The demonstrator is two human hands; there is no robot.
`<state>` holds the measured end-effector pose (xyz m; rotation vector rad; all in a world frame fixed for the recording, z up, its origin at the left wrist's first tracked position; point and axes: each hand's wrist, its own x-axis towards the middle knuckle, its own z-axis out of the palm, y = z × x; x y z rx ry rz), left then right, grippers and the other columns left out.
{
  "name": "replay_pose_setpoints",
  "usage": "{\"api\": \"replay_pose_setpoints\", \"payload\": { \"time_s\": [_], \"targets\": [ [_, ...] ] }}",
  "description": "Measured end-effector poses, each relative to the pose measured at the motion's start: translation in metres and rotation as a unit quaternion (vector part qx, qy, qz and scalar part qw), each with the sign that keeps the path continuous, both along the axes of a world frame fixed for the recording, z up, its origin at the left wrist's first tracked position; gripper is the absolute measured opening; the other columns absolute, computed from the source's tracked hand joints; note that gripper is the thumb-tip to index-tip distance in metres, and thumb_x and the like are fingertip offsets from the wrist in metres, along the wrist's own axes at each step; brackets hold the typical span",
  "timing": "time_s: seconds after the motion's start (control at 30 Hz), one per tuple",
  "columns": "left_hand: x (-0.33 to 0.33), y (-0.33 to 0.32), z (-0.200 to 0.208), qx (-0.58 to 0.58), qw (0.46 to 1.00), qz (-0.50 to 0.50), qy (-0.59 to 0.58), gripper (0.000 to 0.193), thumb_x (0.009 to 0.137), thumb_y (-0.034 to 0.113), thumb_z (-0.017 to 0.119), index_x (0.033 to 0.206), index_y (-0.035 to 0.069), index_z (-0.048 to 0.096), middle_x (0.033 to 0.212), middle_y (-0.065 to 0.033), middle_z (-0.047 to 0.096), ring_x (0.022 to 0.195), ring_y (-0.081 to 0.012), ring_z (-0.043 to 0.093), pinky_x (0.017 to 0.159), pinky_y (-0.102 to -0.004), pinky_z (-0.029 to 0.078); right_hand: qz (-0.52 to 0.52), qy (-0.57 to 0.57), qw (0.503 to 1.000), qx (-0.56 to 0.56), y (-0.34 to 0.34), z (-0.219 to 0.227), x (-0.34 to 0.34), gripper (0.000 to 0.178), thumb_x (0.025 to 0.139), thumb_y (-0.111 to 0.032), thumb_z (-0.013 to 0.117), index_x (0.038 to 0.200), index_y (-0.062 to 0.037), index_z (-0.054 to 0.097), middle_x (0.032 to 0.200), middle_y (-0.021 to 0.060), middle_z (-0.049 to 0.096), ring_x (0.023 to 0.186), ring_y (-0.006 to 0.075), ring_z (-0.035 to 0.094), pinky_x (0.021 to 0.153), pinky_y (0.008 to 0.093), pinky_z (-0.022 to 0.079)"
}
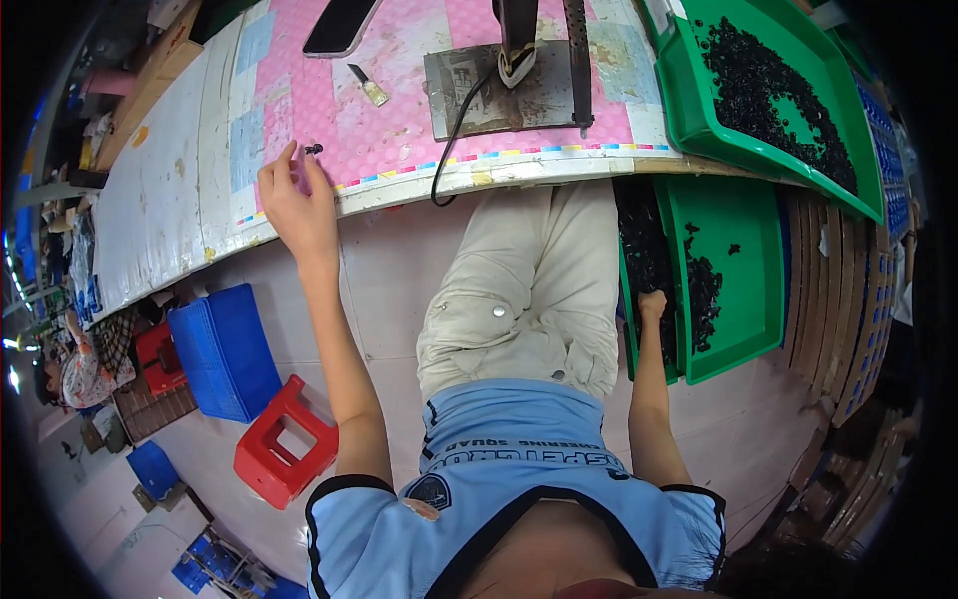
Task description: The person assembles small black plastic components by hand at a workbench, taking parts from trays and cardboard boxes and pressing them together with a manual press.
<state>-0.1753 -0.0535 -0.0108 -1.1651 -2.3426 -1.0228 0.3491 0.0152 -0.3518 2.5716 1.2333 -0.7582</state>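
Note:
My left hand (296, 203) is at the near edge of the pink-covered table, thumb and fingers apart. A small black part (313, 149) lies just beyond the thumb tip; whether they touch I cannot tell. Low on the right, my right hand (652, 303) reaches down into a green tray (628, 344) of small black parts (650, 250); its fingers are hidden. Beside that, a second green tray (750, 270) holds a scattering of similar black pieces (705, 290).
A metal plate (464, 105) with an upright tool (517, 35) and black cable (454, 135) stands on the table. Nearby lie a knife blade (368, 86) and a phone (340, 25). A large green tray (699, 125) sits right; a red stool (286, 442) and blue crate (226, 351) stand left.

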Motion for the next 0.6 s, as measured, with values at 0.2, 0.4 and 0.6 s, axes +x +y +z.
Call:
{"api": "replay_pose_setpoints", "payload": {
  "time_s": [0.2,0.4,0.6],
  "targets": [
    [-0.010,0.009,-0.007,-0.011,1.000,-0.024,-0.002,0.013,0.074,0.008,0.055,0.083,-0.001,0.060,0.071,-0.0110,0.053,0.063,-0.0198,0.050,0.060,-0.0299,0.040,0.109,-0.057,0.991,0.046,0.021,0.033,-0.013,0.029,0.063,-0.022,0.063,0.081,0.0006,0.060,0.088,0.0198,0.058,0.082,0.0346,0.057,0.071,0.0397,0.047],
    [-0.017,0.003,-0.013,0.013,1.000,-0.012,-0.018,0.015,0.074,0.007,0.054,0.085,-0.003,0.058,0.069,-0.0090,0.055,0.060,-0.0142,0.051,0.057,-0.0253,0.042,0.102,0.286,0.947,0.108,0.052,0.098,-0.045,0.017,0.071,-0.015,0.061,0.065,0.0008,0.057,0.063,0.0109,0.059,0.048,0.0165,0.056,0.048,0.0261,0.046],
    [0.008,0.004,0.001,0.052,0.997,-0.034,-0.041,0.012,0.076,0.006,0.053,0.085,-0.002,0.056,0.070,-0.0055,0.054,0.062,-0.0109,0.049,0.058,-0.0223,0.040,0.017,0.653,0.745,0.138,0.044,0.239,-0.113,0.016,0.078,-0.009,0.055,0.086,0.0047,0.055,0.074,0.0122,0.060,0.063,0.0150,0.058,0.060,0.0235,0.047]
  ]
}}
